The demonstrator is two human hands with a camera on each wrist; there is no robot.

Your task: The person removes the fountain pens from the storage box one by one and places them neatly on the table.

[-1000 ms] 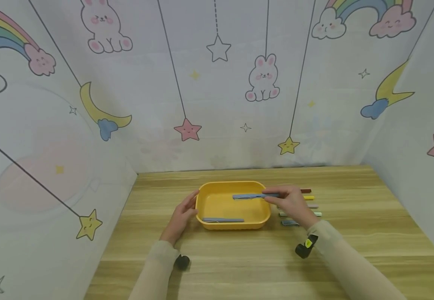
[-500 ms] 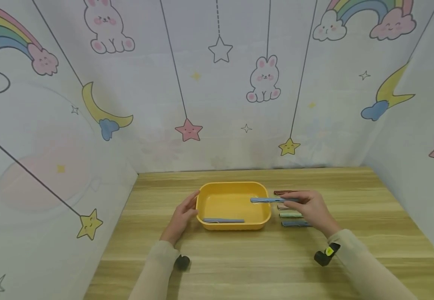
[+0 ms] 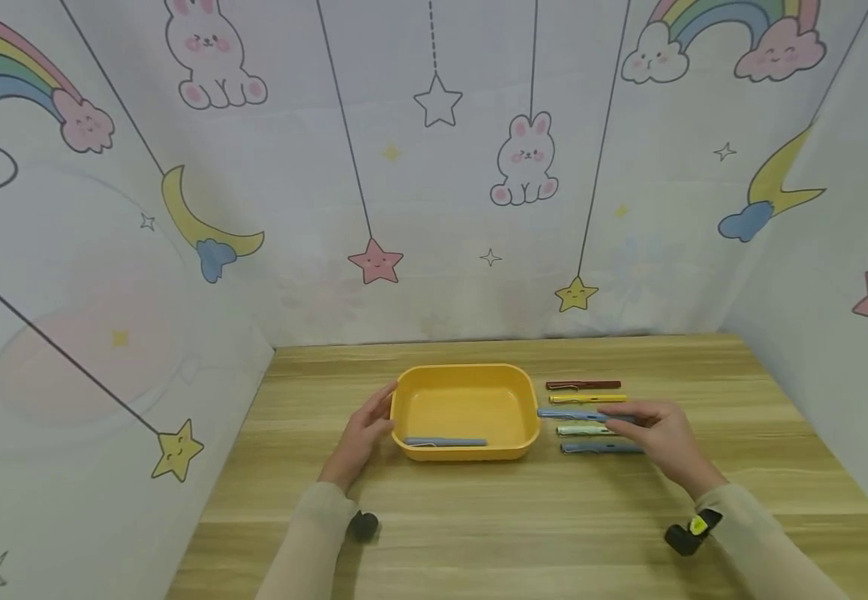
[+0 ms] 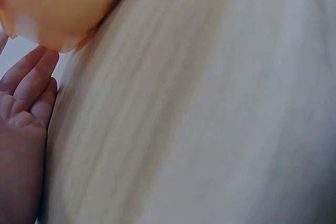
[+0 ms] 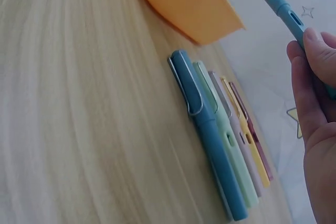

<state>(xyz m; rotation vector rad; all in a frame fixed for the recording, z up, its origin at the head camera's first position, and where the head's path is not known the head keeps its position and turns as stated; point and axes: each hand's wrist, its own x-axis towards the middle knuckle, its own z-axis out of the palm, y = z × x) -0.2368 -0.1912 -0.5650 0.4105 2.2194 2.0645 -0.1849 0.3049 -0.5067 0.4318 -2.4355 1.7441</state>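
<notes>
My right hand (image 3: 662,429) pinches a light blue pen (image 3: 569,414) between thumb and fingers, its clip end pointing left. In the right wrist view this pen is above the row of pens, apart from them. A yellow tray (image 3: 471,400) stands on the table, and a blue-grey pen (image 3: 445,442) lies inside along its front wall. At the tray's left end my left hand (image 3: 359,433) touches the wall with extended fingers. Right of the tray lie a dark red pen (image 3: 582,385), a yellow pen (image 3: 587,399), a mauve pen (image 5: 228,106), a mint pen (image 3: 582,431) and a dark blue pen (image 3: 601,448).
The wooden table (image 3: 494,533) meets a patterned cloth backdrop (image 3: 441,208) at the back, and similar cloth rises on both sides. Dark wrist cameras sit at each cuff, the right one (image 3: 689,533) near the table.
My right hand has carried the light blue pen from over the tray rightward and toward me, to the row of pens. My left hand and the tray have stayed in place.
</notes>
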